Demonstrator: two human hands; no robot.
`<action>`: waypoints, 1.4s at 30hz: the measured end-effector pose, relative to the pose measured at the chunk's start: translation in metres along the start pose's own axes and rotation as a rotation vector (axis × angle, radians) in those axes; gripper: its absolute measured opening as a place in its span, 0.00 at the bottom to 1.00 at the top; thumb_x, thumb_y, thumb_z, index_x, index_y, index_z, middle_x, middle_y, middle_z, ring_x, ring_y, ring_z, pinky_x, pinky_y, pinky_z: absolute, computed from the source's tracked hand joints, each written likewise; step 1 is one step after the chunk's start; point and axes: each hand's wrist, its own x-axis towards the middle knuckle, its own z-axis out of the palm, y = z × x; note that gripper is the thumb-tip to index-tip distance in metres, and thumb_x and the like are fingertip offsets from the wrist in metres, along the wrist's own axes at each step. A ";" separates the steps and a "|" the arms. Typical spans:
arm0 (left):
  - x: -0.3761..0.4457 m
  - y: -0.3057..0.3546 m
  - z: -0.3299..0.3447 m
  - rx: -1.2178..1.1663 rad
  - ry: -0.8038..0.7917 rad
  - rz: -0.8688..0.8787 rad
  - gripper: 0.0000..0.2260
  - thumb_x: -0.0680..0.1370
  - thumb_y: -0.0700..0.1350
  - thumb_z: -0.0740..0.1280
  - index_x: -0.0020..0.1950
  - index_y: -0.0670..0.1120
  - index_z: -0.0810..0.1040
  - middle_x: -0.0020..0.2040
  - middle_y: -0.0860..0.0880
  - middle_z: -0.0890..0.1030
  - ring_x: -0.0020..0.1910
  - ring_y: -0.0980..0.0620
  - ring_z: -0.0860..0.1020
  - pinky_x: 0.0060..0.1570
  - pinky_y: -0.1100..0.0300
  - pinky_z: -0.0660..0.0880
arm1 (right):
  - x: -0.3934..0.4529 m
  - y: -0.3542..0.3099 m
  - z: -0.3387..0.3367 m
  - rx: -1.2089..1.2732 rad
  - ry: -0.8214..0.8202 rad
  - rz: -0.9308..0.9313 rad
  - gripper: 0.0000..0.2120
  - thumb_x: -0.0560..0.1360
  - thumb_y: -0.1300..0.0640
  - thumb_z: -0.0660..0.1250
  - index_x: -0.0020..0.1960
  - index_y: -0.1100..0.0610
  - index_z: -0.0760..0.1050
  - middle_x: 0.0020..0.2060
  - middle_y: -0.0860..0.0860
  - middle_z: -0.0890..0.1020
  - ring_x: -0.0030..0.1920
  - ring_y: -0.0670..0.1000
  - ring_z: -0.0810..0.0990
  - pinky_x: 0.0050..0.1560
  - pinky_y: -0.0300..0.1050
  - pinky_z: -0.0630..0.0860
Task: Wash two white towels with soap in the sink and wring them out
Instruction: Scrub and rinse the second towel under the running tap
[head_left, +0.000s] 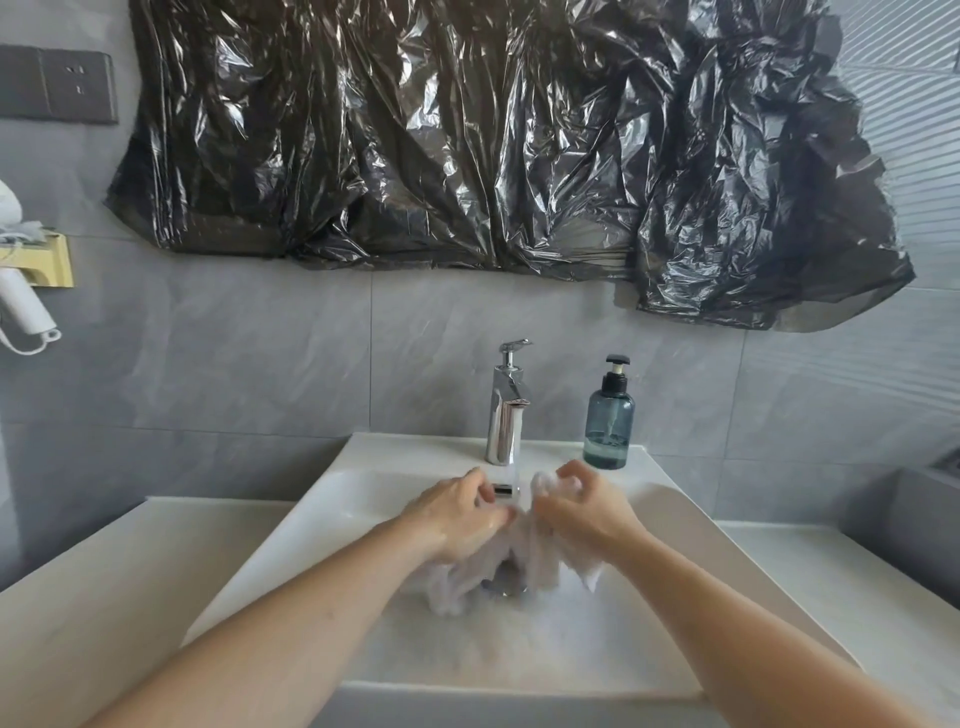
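Towel (511, 564) bunched mid-sink (322, 499) — left hand (457, 512) and right hand (582, 506) both grip it; basin walls well apart.

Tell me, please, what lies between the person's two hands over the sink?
In the head view, the faucet's running stream and a stretch of white towel lie between the left hand and the right hand; both hands grip the towel.

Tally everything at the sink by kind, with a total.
Wet white towel, gripped by left hand and right hand: 1 seen
Chrome faucet: 1
Blue-grey pump soap bottle: 1
White ceramic sink: 1
Total: 4
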 end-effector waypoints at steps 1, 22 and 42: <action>-0.002 -0.005 0.000 0.080 -0.024 -0.012 0.25 0.73 0.71 0.62 0.60 0.55 0.72 0.62 0.53 0.77 0.60 0.46 0.77 0.62 0.48 0.74 | -0.003 0.001 0.002 -0.108 -0.038 -0.008 0.15 0.73 0.44 0.70 0.59 0.45 0.75 0.54 0.51 0.77 0.54 0.54 0.81 0.56 0.47 0.78; -0.005 -0.007 0.005 -0.016 0.020 -0.050 0.10 0.81 0.47 0.58 0.61 0.50 0.74 0.64 0.42 0.80 0.62 0.37 0.77 0.55 0.50 0.73 | -0.015 -0.003 0.005 -0.026 -0.131 0.060 0.35 0.66 0.38 0.73 0.67 0.53 0.73 0.55 0.51 0.82 0.54 0.53 0.82 0.51 0.46 0.80; 0.019 0.005 0.007 -0.634 0.259 -0.140 0.19 0.82 0.56 0.59 0.55 0.46 0.85 0.58 0.43 0.86 0.55 0.43 0.83 0.51 0.56 0.78 | -0.016 -0.045 0.032 0.338 0.125 -0.144 0.07 0.74 0.47 0.68 0.49 0.49 0.76 0.47 0.50 0.83 0.48 0.51 0.82 0.54 0.52 0.80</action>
